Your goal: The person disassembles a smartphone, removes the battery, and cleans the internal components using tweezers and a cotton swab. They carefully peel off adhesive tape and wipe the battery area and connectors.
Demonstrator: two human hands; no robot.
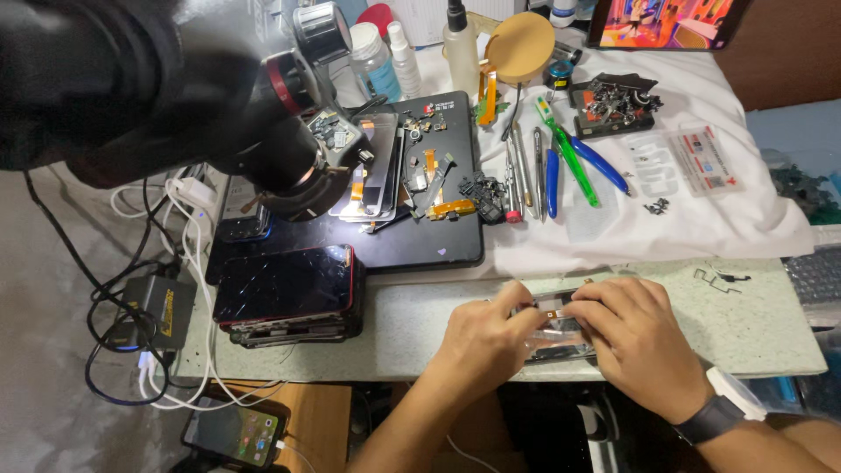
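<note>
Both hands pinch a phone point(561, 337) at the bench's near edge: left hand point(482, 342) at its nine o'clock, right hand point(635, 337) at three. Phone stack point(289, 298) lies well apart at nine.

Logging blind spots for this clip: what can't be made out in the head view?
- Opened phone: mostly covered by the left hand and right hand; only a strip with a small orange part shows.
- Fingertip grip: fingers overlap, so what each pinches is unclear.
- Small dark parts on the white cloth: too small to identify.
- Microscope: blurred, cut off by the top-left edge.
- Screen: cut off by the top edge.
</note>
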